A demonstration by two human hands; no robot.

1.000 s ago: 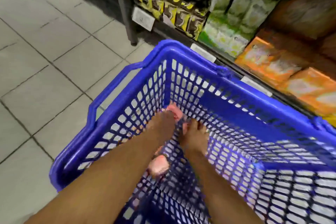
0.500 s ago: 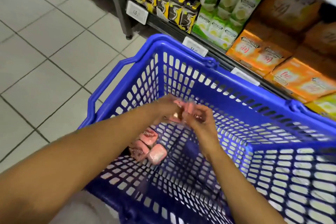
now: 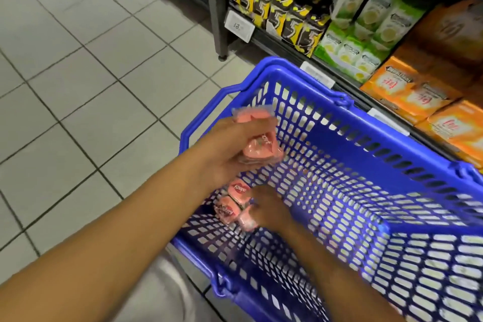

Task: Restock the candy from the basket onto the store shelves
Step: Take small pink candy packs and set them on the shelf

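Big blue basket (image 3: 339,123) sits right up against the shelves (image 3: 326,70) stacked with boxed goods, so it looks like it's parked there to keep the reach short. Left hand (image 3: 227,149) is up over the rim clutching a bunch of pink candy packs (image 3: 258,138), probably gathering a handful to shelve in one go. Right hand (image 3: 269,208) is down inside, fingers curled onto one of the last packs (image 3: 235,204) on the basket floor.
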